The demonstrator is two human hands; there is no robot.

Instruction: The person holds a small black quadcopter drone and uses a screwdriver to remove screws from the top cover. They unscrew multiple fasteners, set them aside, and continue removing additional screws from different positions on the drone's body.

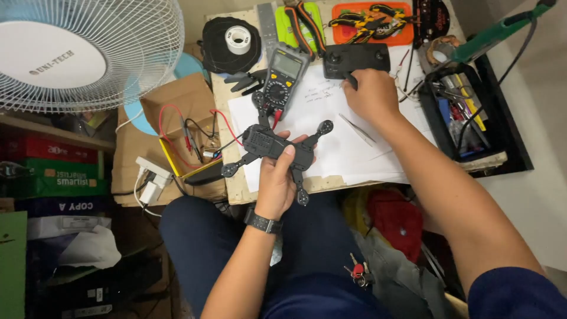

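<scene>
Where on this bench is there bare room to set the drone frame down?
The white paper is bare between the left hand holding the drone frame, the multimeter and the tweezers. The back edge, around the pliers and the black tray, is crowded.

One head-worn camera is looking steeply down from above the seated person, facing away from the body over the lap toward a small worktable lying close below; a fan is filling the far left corner.
</scene>
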